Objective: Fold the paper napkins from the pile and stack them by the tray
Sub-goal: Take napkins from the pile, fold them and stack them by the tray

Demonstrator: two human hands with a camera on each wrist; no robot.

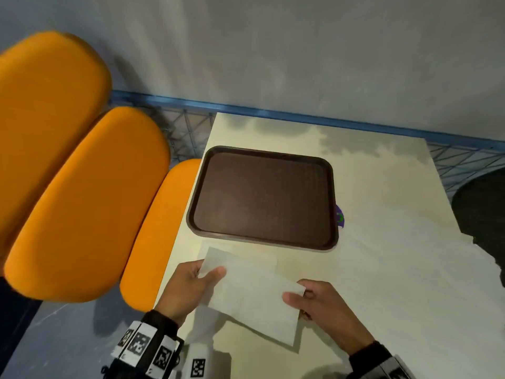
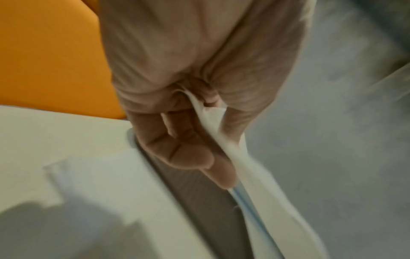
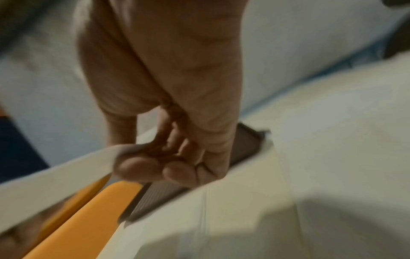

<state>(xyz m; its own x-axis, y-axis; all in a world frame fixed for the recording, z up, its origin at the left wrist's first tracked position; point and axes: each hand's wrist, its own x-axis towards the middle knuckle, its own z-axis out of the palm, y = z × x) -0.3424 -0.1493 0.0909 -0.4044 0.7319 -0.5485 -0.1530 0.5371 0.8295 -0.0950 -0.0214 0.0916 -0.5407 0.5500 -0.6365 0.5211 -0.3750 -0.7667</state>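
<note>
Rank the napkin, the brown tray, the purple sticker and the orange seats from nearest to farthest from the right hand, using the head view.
1. napkin: pinched by the right hand itself.
2. brown tray: just beyond the hands.
3. purple sticker: at the tray's right edge, slightly farther.
4. orange seats: far left, off the table.

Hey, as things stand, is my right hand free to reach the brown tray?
Probably not yet. The right hand pinches one end of the napkin, with the left hand holding the other. The table between it and the tray looks unobstructed, though.
</note>
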